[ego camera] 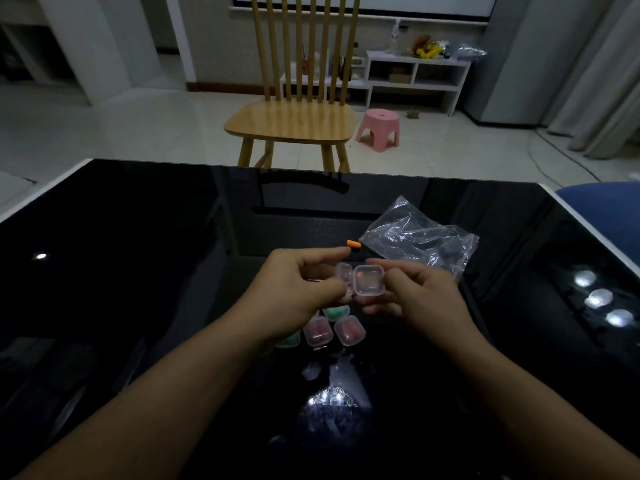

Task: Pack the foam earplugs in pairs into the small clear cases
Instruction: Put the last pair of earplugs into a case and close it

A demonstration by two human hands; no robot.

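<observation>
Both hands are holding one open clear case (369, 279) above the black table (138, 271): the left hand (294, 289) is pinching the lid side, the right hand (419, 299) is curling around the tray. With one orange earplug (354, 243) lying just beyond and filled cases (349, 330) waiting below, the tray is best kept level and the hinge wide open for loading.

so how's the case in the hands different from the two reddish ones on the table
The held case is open, its lid swung out to the left; the two reddish cases are shut. The held case looks clear and empty; those two show red earplugs inside. It is held above the table by the left hand and right hand; they lie on it. All are small clear square cases.
</observation>
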